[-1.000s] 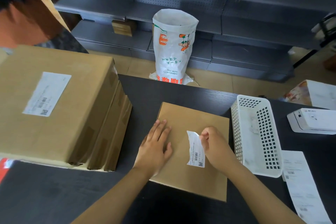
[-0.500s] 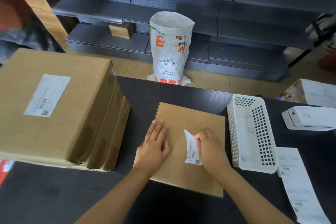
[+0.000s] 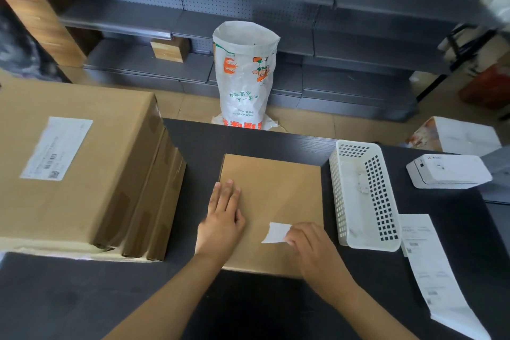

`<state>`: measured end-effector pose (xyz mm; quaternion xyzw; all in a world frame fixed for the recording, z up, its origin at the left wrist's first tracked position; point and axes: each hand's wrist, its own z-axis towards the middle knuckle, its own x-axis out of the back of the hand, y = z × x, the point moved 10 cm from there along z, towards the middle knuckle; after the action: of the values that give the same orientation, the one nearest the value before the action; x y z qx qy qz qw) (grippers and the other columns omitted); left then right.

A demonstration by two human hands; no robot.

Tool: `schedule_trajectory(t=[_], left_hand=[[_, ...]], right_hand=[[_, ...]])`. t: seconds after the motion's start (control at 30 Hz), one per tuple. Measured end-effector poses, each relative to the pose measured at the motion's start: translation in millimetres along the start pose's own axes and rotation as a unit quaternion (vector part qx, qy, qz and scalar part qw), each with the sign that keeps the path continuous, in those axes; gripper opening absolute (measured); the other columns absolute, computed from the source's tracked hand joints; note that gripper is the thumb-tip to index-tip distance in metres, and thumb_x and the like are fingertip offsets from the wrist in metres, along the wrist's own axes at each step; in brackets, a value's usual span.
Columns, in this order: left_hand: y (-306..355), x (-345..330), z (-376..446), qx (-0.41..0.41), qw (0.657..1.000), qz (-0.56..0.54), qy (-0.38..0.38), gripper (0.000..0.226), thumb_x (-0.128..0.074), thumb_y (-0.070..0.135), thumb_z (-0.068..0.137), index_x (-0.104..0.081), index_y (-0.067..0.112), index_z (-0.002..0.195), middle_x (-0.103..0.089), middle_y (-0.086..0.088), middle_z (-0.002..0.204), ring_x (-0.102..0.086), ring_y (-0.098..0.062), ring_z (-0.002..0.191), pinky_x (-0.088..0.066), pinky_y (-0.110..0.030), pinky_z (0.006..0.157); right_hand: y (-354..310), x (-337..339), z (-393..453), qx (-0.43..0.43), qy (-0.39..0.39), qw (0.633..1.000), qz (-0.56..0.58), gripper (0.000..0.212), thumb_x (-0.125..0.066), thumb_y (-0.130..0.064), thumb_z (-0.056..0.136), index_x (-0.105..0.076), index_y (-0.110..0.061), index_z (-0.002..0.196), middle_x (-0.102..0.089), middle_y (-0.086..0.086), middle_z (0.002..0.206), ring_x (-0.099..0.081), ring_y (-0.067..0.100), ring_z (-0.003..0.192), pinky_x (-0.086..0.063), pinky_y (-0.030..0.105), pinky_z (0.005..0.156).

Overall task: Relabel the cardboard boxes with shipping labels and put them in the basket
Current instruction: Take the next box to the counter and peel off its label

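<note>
A flat cardboard box lies on the dark table in front of me. My left hand presses flat on its left part with straight fingers. My right hand pinches a small white label near the box's lower right; the label shows its blank side and curls up off the cardboard. A white perforated basket stands just right of the box. A strip of printed shipping labels lies right of the basket.
A stack of big cardboard boxes with a label on top fills the left of the table. A white label printer sits at the right. Behind the table stand a white sack and grey shelves.
My right hand has pulled the label down and toward me, peeling it further off the box and turning its blank side up. The left hand stays pressed on the box.
</note>
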<state>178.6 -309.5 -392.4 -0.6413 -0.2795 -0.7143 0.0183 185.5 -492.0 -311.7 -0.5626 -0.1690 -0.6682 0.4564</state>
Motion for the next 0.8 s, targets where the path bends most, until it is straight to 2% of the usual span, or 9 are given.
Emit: schedule_trajectory(t=[0.07, 0.17, 0.27, 0.4, 0.47, 0.57, 0.67, 0.73, 0.8], left_hand=[[-1, -4, 0, -0.002, 1.0, 0.005, -0.007, 0.052, -0.048, 0.026, 0.093, -0.042, 0.026, 0.144, -0.025, 0.012, 0.157, -0.012, -0.011, 0.148, -0.051, -0.02, 0.053], [-2, -7, 0, -0.007, 1.0, 0.008, -0.017, 0.051, -0.041, 0.03, 0.096, -0.036, 0.027, 0.147, -0.019, 0.013, 0.159, -0.004, -0.01, 0.148, -0.049, -0.017, 0.056], [-1, -7, 0, -0.006, 1.0, 0.001, -0.021, 0.051, -0.042, 0.028, 0.096, -0.036, 0.027, 0.146, -0.019, 0.013, 0.159, -0.003, -0.009, 0.148, -0.053, -0.021, 0.056], [-2, -7, 0, -0.007, 1.0, -0.006, -0.029, 0.05, -0.038, 0.03, 0.097, -0.033, 0.027, 0.147, -0.016, 0.013, 0.159, 0.003, -0.007, 0.147, -0.055, -0.022, 0.059], [-1, -8, 0, -0.01, 0.999, -0.012, -0.036, 0.05, -0.036, 0.031, 0.098, -0.032, 0.028, 0.148, -0.013, 0.014, 0.16, 0.005, -0.006, 0.147, -0.055, -0.023, 0.061], [-1, -8, 1, -0.01, 0.999, -0.014, -0.043, 0.05, -0.035, 0.031, 0.098, -0.03, 0.029, 0.148, -0.011, 0.015, 0.16, 0.006, -0.006, 0.147, -0.054, -0.023, 0.065], [1, -9, 2, -0.013, 0.999, -0.02, -0.047, 0.05, -0.037, 0.031, 0.097, -0.032, 0.029, 0.147, -0.013, 0.015, 0.159, 0.002, -0.007, 0.148, -0.054, -0.026, 0.071], [1, -8, 2, -0.02, 0.999, -0.024, -0.044, 0.05, -0.038, 0.03, 0.097, -0.034, 0.027, 0.147, -0.016, 0.012, 0.159, -0.001, -0.008, 0.148, -0.055, -0.028, 0.076], [0, -8, 2, -0.026, 0.998, -0.023, -0.045, 0.051, -0.038, 0.031, 0.097, -0.033, 0.026, 0.147, -0.017, 0.011, 0.159, -0.002, -0.009, 0.148, -0.054, -0.029, 0.081]], right_hand=[[-2, 7, -6, -0.005, 0.028, 1.0, 0.013, 0.018, -0.047, -0.003, 0.085, -0.05, -0.013, 0.099, -0.062, 0.006, 0.091, -0.049, 0.015, 0.089, -0.042, 0.024, 0.084], [6, 20, -13, -0.055, 0.081, 0.995, 0.035, 0.013, -0.043, -0.009, 0.093, -0.056, -0.01, 0.096, -0.062, 0.007, 0.091, -0.05, 0.013, 0.089, -0.044, 0.025, 0.084], [16, 27, -17, -0.117, 0.116, 0.984, 0.065, 0.03, -0.041, -0.017, 0.098, -0.065, -0.002, 0.089, -0.06, 0.007, 0.092, -0.05, 0.011, 0.089, -0.046, 0.023, 0.083], [13, 28, -14, -0.168, 0.141, 0.968, 0.119, 0.042, -0.036, -0.028, 0.101, -0.065, -0.002, 0.088, -0.059, 0.004, 0.093, -0.049, 0.007, 0.091, -0.043, 0.018, 0.085], [15, 30, -15, -0.198, 0.162, 0.954, 0.155, 0.038, -0.036, -0.031, 0.101, -0.061, -0.007, 0.087, -0.054, 0.0, 0.094, -0.048, 0.003, 0.09, -0.042, 0.017, 0.083], [28, 44, -11, -0.259, 0.222, 0.919, 0.199, 0.013, -0.04, -0.026, 0.098, -0.049, -0.022, 0.089, -0.045, -0.009, 0.094, -0.048, 0.0, 0.089, -0.039, 0.012, 0.08], [28, 49, 3, -0.266, 0.217, 0.919, 0.194, 0.01, -0.049, -0.018, 0.096, -0.049, -0.026, 0.092, -0.047, -0.012, 0.095, -0.051, 0.002, 0.089, -0.039, 0.009, 0.078], [40, 40, -4, -0.334, 0.216, 0.892, 0.214, 0.023, -0.054, -0.015, 0.095, -0.048, -0.036, 0.09, -0.05, -0.011, 0.096, -0.053, 0.002, 0.09, -0.043, 0.012, 0.077], [61, 34, -29, -0.436, 0.251, 0.829, 0.246, 0.026, -0.055, -0.017, 0.095, -0.047, -0.041, 0.089, -0.051, -0.012, 0.098, -0.054, -0.001, 0.09, -0.044, 0.016, 0.073]])
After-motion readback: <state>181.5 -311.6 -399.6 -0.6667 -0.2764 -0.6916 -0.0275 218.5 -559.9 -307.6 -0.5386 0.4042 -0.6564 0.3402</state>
